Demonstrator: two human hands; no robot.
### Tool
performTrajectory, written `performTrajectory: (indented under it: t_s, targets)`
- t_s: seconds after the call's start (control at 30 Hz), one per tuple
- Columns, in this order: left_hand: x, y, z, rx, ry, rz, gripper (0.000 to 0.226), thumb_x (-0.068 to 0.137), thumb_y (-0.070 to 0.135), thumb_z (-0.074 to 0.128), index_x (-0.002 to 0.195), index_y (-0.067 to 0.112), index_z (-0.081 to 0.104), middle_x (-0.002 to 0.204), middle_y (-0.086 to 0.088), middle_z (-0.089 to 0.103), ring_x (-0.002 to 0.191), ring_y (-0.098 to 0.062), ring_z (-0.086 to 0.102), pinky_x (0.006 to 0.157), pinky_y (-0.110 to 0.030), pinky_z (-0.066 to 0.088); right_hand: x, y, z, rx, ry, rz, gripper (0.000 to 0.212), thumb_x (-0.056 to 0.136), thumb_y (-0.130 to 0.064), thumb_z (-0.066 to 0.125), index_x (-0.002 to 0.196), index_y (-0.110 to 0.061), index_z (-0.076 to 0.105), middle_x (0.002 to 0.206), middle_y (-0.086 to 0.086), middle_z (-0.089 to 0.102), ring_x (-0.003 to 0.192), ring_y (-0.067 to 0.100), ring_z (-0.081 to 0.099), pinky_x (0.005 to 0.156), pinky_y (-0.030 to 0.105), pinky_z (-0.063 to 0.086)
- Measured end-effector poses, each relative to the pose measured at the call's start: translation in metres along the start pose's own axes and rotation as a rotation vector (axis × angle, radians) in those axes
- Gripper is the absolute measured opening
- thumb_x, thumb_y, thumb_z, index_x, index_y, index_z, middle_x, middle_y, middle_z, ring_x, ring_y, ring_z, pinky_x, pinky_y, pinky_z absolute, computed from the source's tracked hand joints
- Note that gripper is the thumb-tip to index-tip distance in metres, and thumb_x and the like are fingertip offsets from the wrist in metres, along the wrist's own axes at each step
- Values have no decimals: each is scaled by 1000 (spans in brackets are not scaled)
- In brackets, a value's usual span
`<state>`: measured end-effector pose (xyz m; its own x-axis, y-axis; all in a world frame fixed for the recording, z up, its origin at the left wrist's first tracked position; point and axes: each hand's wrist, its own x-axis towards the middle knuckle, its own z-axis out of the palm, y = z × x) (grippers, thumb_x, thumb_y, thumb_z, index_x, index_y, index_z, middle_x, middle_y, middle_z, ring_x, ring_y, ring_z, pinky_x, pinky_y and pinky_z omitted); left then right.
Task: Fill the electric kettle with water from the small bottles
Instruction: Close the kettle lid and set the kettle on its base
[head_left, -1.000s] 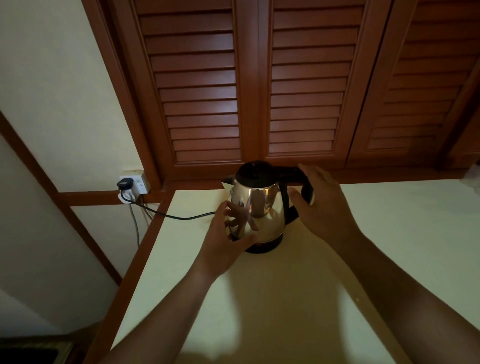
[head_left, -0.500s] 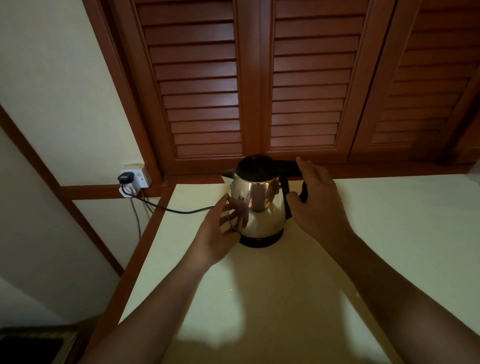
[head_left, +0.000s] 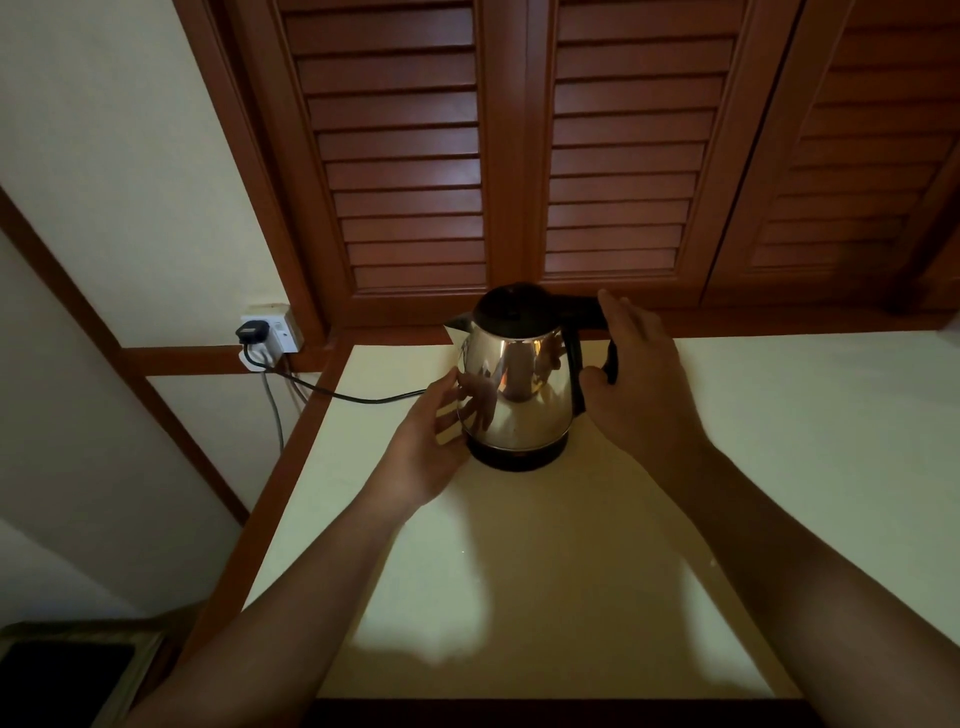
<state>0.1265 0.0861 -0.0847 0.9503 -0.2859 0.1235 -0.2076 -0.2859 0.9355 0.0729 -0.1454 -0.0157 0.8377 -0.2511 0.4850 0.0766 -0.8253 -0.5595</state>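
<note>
Centre frame, toward the back edge of the surface (head_left: 571, 571): kettle (head_left: 511, 400) upright on its black base (head_left: 517, 458), black lid (head_left: 511, 306) down, spout pointing left. Left hand (head_left: 431, 452) flat against the shiny left side, fingers straight, steadying rather than gripping. Right hand (head_left: 639, 384) wrapped on the handle (head_left: 611, 361), thumb hooked inside, fingers over the outer edge. Cord (head_left: 358, 398) runs left from behind the left hand to a plug in the wall socket (head_left: 272, 332), left of frame. Wooden shutter doors (head_left: 519, 156) fill the top. No bottles in view. Progress, my read: basically zero. Lid closed, no pouring visible. Left to do: open lid, fetch bottles, uncap, pour. Water level inside: can't tell.
</note>
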Motion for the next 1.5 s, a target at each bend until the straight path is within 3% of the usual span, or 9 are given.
performTrajectory:
  t_s: [0.13,0.3,0.43,0.57,0.7,0.83,1.0,1.2,1.5]
  targets:
    - [-2,6,2,45,-13,6,62,100,-18,49,124,38,54,120,23,67,108,3,69,80,-12,53,1,-1,-2,-18,4,-14,77,87,-12,65,156,-18,30,154,10,35,140,30,37,111,44,42]
    - [-3,3,2,73,5,4,62,101,1,61,152,31,41,142,13,58,129,-6,57,99,-19,54,4,2,-2,-65,2,-63,76,86,-10,66,155,-19,33,153,10,36,137,31,39,108,43,45]
    - [-5,11,2,112,-36,9,64,99,-17,51,124,41,51,122,20,61,103,14,66,78,-9,54,0,6,1,-64,-38,-56,84,88,-14,65,158,-26,21,164,6,20,147,29,27,114,40,38]
    - [-8,16,2,20,-81,-27,73,95,-18,58,121,51,52,128,24,57,121,4,61,96,-20,51,-24,6,13,4,-12,-47,82,94,-21,62,160,-27,14,169,-1,0,154,25,9,117,34,22]
    - [-23,12,5,17,-80,-38,67,95,-17,58,128,41,50,122,30,53,104,21,60,83,-10,52,-67,1,28,106,14,50,69,97,-22,58,157,-20,24,166,1,18,152,18,17,119,31,21]
    - [-48,1,1,135,-134,-42,78,94,1,67,155,38,36,145,24,51,129,14,50,111,-13,43,-103,3,45,142,-179,145,57,98,-22,55,152,-22,36,154,-3,41,141,15,36,108,21,23]
    - [-66,3,-1,282,-151,-6,75,95,4,64,139,58,35,121,49,42,108,25,50,95,3,37,-109,3,51,113,-377,170,58,101,-21,48,156,-16,29,159,4,37,144,20,36,115,27,26]
    - [-66,4,-1,337,-186,-62,75,99,15,63,163,28,27,159,4,47,145,-17,46,110,-19,33,-109,-1,50,102,-429,206,60,100,-23,51,156,-18,29,157,4,39,142,21,39,113,28,29]
    - [-49,3,6,164,-126,-15,78,96,5,66,155,41,30,135,31,42,130,3,41,107,-20,36,-94,0,52,244,-401,306,69,100,-24,51,158,-37,17,153,-3,46,135,22,48,106,31,38]
